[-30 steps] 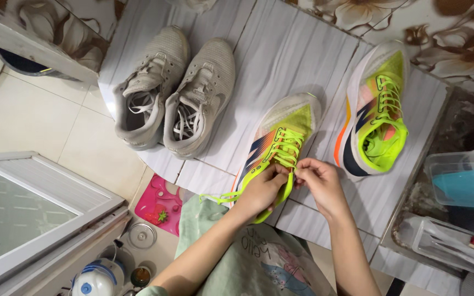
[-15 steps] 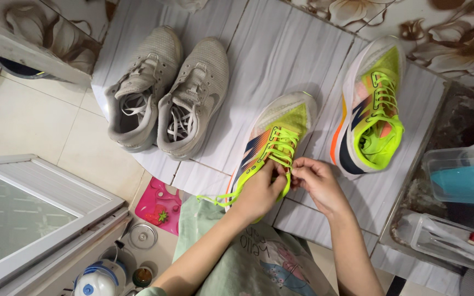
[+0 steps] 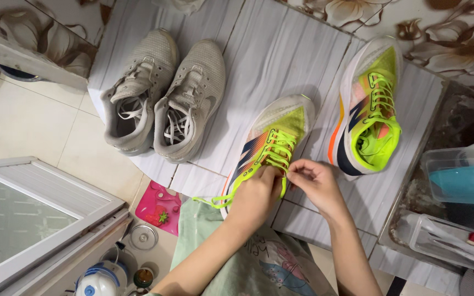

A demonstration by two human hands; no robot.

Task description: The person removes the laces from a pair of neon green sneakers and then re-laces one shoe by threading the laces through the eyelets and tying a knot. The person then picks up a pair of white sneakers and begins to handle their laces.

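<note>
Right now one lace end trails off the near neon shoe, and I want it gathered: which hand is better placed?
Probably the left hand: the loose lace end lies on its side of the neon shoe. The right hand is farther away.

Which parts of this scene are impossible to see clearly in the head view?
- Neon shoe: heel and lace ends, hidden under left hand and right hand.
- Fingertips: curled in, grip unclear.
- Clear plastic containers: cut off by the right edge.
- Shirt: print partly covered by the forearms.
</note>
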